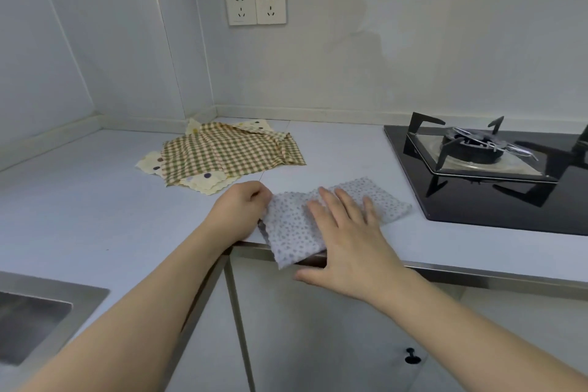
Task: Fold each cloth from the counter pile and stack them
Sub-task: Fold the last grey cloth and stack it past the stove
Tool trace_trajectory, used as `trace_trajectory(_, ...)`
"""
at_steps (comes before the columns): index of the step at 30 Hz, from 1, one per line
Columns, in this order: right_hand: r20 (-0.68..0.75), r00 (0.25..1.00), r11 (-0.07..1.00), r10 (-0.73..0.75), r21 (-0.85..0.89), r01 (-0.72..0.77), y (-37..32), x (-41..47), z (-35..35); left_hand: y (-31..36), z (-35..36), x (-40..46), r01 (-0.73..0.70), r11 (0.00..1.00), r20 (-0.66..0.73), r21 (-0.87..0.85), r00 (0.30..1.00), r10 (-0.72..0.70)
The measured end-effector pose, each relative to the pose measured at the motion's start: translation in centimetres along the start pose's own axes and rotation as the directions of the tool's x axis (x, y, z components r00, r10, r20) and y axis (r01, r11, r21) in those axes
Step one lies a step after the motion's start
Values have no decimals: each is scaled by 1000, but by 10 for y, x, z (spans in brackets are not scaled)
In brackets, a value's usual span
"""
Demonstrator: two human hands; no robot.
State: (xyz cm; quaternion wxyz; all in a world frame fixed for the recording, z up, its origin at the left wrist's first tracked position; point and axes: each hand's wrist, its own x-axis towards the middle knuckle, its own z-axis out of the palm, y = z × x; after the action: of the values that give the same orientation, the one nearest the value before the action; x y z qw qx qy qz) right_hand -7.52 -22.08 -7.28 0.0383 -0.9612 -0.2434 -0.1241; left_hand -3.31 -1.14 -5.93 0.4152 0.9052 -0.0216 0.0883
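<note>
Landmark for all positions: the gas hob [496, 175], set into the counter [79, 207] at the right.

We note a white cloth with small grey dots [296, 232] lying on the counter just left of the hob's near corner. It looks folded into a long strip running from the hob's left edge toward the counter's front edge; its near end overhangs that edge slightly.

Left hand [238, 210]: at the strip's end farthest from the hob, fingers curled at the cloth's edge, so we take it to be pinching that edge. The fingertips are hidden behind the knuckles, so the exact grip is not visible.

Right hand [346, 229]: flat on top of the dotted cloth, fingers straight and spread, pointing toward the hob, pressing the fabric down. The thumb hangs off the counter's front edge, below the cloth. Nothing is grasped.

Pile [229, 153]: well to the left of the hob and farther back, near the wall corner. On top, a green-and-cream checked cloth [222, 153], loosely spread, with its hob-side edge rumpled. Beneath it, a pale yellow cloth with scalloped edges and dark spots [206, 181] shows at several sides. The pile is apart from the dotted cloth.

Other: a double wall socket [255, 5] above the pile; a sink [31, 318] at the counter's far left from the hob; white cabinet doors with a dark knob [412, 356] below the counter's edge.
</note>
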Motion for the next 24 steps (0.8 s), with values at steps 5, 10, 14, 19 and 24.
trace_trajectory(5, -320, 937, 986, -142, 39, 163, -23, -21, 20, 7, -16, -11, 25, 963, 135, -267, 991, 12)
trace_trajectory(10, -446, 895, 974, -5, 199, 105, -27, -22, 6, 2, -33, -19, 157, 873, 314, -462, 950, -5)
trace_trajectory(14, -368, 915, 904, 166, 427, 8, -17, -27, -12, 10, -32, -17, 109, 915, 356, -387, 934, 39)
trace_trajectory(19, -253, 925, 735, 284, 677, -41, 21, -18, -31, 45, -9, -2, -6, 958, 200, -288, 978, 67)
trace_trajectory(24, -254, 898, 794, 359, 588, -151, 71, -5, -40, 82, 31, 34, 6, 978, 100, -206, 995, 15)
